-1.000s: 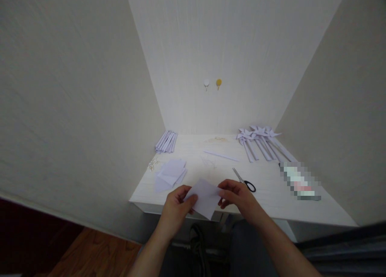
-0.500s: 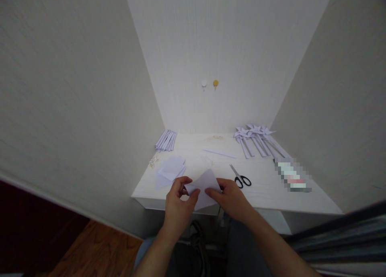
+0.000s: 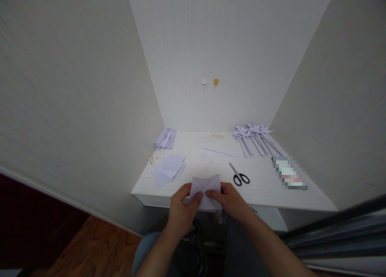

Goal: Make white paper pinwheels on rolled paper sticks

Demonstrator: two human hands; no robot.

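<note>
A square sheet of white paper (image 3: 206, 184) is held up at the front edge of the desk. My left hand (image 3: 181, 208) grips its left side, the thumb lying on the face of the sheet. On the right side my right hand (image 3: 232, 200) pinches it the same way, and the two thumbs nearly meet at the middle. Fingers behind the paper are hidden. Beyond my right hand lie scissors (image 3: 239, 175) with black handles, their blades pointing away. To the left is a small stack of loose paper sheets (image 3: 171, 166).
Rolled paper sticks (image 3: 165, 138) lie in a bundle at the back left, near small pins (image 3: 152, 159). Several paper pinwheels (image 3: 255, 134) rest at the back right. A single paper stick (image 3: 218, 151) lies mid-desk. A blurred-out flat object (image 3: 289, 174) sits at the right. Walls enclose the desk (image 3: 193, 140).
The paper has turned from a corner-up position to one with a straight edge on top. Both hands still hold it and sit slightly lower. The view has shifted a little.
</note>
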